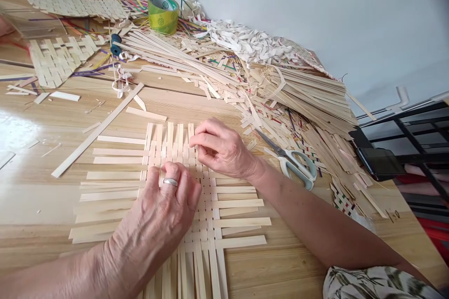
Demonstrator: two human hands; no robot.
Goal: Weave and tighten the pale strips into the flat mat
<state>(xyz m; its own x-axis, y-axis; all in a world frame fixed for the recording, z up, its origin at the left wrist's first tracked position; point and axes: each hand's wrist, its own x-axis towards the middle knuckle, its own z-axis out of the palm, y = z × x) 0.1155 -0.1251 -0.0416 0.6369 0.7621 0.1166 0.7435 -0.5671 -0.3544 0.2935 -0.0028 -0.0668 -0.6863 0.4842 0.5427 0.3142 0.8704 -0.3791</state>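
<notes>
A half-woven mat of pale flat wood strips point(206, 224) lies on the wooden table, with loose strip ends sticking out on all sides. My left hand point(164, 205), a silver ring on one finger, rests on the weave with its fingers bent and pressed against it; the fingertips are partly hidden. At the mat's upper right, my right hand point(224, 147) is closed in a pinch on an upright wood strip point(191, 133). Just right of that hand lie scissors point(296, 163) with pale handles.
A long loose strip point(98, 131) lies left of the mat. Behind are a yellow-green tape roll point(163, 14), a dark blue spool point(115, 44), woven pieces point(63, 58), a bundle of strips point(305, 93) and white curled scraps point(245, 39). A phone point(380, 163) sits at the right edge.
</notes>
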